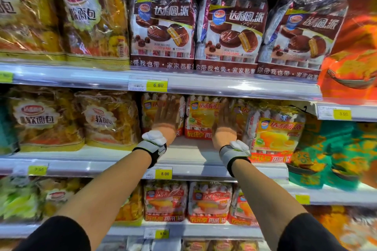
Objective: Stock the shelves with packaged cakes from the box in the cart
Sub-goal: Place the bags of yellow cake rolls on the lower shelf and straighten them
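At the centre of the frame, on the middle white metal shelf (183, 155), both the left hand (166, 117) and the right hand (224, 121) lie with straight fingers against the yellow-and-red plastic cake packs (201, 120), gripping nothing, so these packs seem placed, while bare shelf in front suggests more remain.

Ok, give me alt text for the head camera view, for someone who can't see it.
Both hands, left and right, reach flat-fingered to yellow cake packs at the back of the middle shelf. Chocolate pie bags line the shelf above.
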### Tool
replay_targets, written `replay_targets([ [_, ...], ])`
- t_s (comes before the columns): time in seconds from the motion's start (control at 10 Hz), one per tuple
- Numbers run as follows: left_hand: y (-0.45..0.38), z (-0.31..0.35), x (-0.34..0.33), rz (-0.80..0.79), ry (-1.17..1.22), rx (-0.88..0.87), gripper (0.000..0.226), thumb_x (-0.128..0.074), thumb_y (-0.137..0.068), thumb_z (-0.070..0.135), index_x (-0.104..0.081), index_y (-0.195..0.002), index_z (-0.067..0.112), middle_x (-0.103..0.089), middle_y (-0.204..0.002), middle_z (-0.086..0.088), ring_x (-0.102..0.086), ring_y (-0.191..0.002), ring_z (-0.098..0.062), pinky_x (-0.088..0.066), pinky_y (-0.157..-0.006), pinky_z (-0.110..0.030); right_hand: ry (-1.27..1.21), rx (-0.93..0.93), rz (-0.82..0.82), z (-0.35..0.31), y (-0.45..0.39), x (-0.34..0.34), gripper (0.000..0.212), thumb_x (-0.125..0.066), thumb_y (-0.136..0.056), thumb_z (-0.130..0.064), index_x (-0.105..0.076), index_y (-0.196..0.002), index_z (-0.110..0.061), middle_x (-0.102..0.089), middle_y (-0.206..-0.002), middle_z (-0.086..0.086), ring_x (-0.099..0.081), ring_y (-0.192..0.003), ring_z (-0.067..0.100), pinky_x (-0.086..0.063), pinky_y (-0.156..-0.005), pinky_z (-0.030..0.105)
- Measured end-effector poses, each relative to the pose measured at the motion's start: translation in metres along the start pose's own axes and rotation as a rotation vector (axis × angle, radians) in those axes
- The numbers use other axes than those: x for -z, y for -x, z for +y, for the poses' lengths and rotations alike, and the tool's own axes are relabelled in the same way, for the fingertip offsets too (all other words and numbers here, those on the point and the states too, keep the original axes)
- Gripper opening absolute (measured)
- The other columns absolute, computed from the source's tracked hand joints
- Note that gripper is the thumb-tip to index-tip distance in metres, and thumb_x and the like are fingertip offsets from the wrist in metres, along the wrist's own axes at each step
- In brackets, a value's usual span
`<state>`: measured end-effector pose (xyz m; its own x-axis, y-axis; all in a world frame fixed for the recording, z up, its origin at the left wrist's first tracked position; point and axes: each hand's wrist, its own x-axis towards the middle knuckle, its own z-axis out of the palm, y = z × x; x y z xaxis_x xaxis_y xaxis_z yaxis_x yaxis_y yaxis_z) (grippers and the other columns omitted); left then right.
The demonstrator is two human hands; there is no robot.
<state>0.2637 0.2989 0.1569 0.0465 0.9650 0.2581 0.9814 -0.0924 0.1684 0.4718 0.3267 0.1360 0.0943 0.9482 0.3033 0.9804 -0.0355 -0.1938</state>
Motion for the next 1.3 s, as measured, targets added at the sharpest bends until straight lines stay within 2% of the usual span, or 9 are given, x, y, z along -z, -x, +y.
replay_targets([
  [0.1,0.021,-0.005,-0.006,0.174,-0.157,-0.005,0.038,-0.043,-0.097,0.027,-0.057,-0.129,0.013,-0.059,-0.12,-0.001,-0.057,-0.101,-0.017,-0.045,-0.089,-0.031,-0.056,0.111,0.211,-0.004,0.023,0.003,0.041,-0.041,-0.099,-0.02,-0.051,-0.136,-0.005,-0.054,-0.138,0.015,-0.054,-0.123,0.03,-0.038,-0.099,0.034],
  [0.2,0.045,-0.007,-0.008,0.207,-0.209,-0.035,0.052,-0.038,-0.099,0.038,-0.038,-0.145,0.013,-0.036,-0.152,-0.008,-0.042,-0.133,-0.024,-0.039,-0.103,-0.038,-0.099,0.19,0.228,-0.001,0.047,-0.005,0.056,-0.042,-0.098,-0.021,-0.028,-0.149,-0.003,-0.024,-0.157,0.015,-0.023,-0.145,0.032,-0.01,-0.119,0.043],
  [0.3,0.068,-0.009,-0.015,0.277,-0.31,-0.077,0.054,-0.029,-0.103,0.041,-0.03,-0.147,0.01,-0.031,-0.154,-0.008,-0.03,-0.14,-0.025,-0.019,-0.117,-0.041,-0.054,0.232,0.191,-0.003,0.071,-0.012,0.049,-0.036,-0.101,-0.025,-0.035,-0.144,-0.001,-0.035,-0.151,0.018,-0.028,-0.142,0.032,-0.005,-0.121,0.046],
  [0.4,0.089,-0.021,-0.021,0.179,-0.359,-0.073,0.057,-0.023,-0.103,0.041,-0.02,-0.15,0.01,-0.024,-0.157,-0.007,-0.019,-0.145,-0.024,-0.008,-0.12,-0.041,-0.078,0.253,0.183,-0.003,0.097,-0.022,0.055,-0.029,-0.102,-0.028,-0.023,-0.151,-0.003,-0.019,-0.159,0.014,-0.014,-0.148,0.028,0.004,-0.122,0.042],
  [0.6,0.133,-0.039,-0.029,0.163,-0.371,-0.06,0.063,-0.017,-0.103,0.043,-0.007,-0.153,0.006,-0.002,-0.161,-0.009,0.005,-0.149,-0.024,0.0,-0.121,-0.043,-0.086,0.263,0.128,-0.009,0.153,-0.032,0.058,-0.018,-0.102,-0.031,-0.011,-0.153,-0.006,0.001,-0.162,0.011,0.002,-0.15,0.024,0.007,-0.122,0.039],
  [0.8,0.182,-0.059,-0.042,0.158,-0.445,-0.083,0.062,-0.016,-0.104,0.042,-0.001,-0.152,0.007,0.003,-0.161,-0.01,0.009,-0.148,-0.027,0.003,-0.121,-0.046,-0.11,0.292,0.131,-0.023,0.194,-0.048,0.075,0.007,-0.097,-0.048,-0.02,-0.152,-0.005,-0.01,-0.161,0.012,-0.009,-0.149,0.027,0.0,-0.12,0.041],
  [1.0,0.229,-0.091,-0.055,0.104,-0.424,-0.061,0.064,-0.016,-0.103,0.044,-0.004,-0.153,0.006,0.004,-0.161,-0.01,0.012,-0.148,-0.025,0.011,-0.118,-0.043,-0.075,0.295,0.064,-0.043,0.233,-0.065,0.059,-0.027,-0.103,-0.029,-0.008,-0.153,-0.005,0.001,-0.161,0.01,0.0,-0.15,0.025,0.005,-0.122,0.039],
  [1.2,0.286,-0.135,-0.064,0.018,-0.49,-0.03,0.063,-0.017,-0.103,0.043,-0.009,-0.152,0.005,-0.003,-0.16,-0.012,0.008,-0.148,-0.028,0.008,-0.118,-0.047,-0.064,0.359,-0.027,-0.076,0.27,-0.09,0.069,-0.002,-0.095,-0.04,-0.015,-0.153,-0.004,-0.007,-0.161,0.012,-0.002,-0.15,0.025,0.008,-0.119,0.038],
  [1.3,0.31,-0.158,-0.071,-0.046,-0.504,0.025,0.064,-0.014,-0.103,0.043,-0.003,-0.152,0.003,0.006,-0.16,-0.013,0.015,-0.147,-0.029,0.005,-0.12,-0.048,-0.064,0.374,-0.066,-0.087,0.28,-0.102,0.059,-0.011,-0.102,-0.035,-0.006,-0.154,-0.007,0.003,-0.162,0.009,0.005,-0.15,0.022,0.009,-0.121,0.038],
])
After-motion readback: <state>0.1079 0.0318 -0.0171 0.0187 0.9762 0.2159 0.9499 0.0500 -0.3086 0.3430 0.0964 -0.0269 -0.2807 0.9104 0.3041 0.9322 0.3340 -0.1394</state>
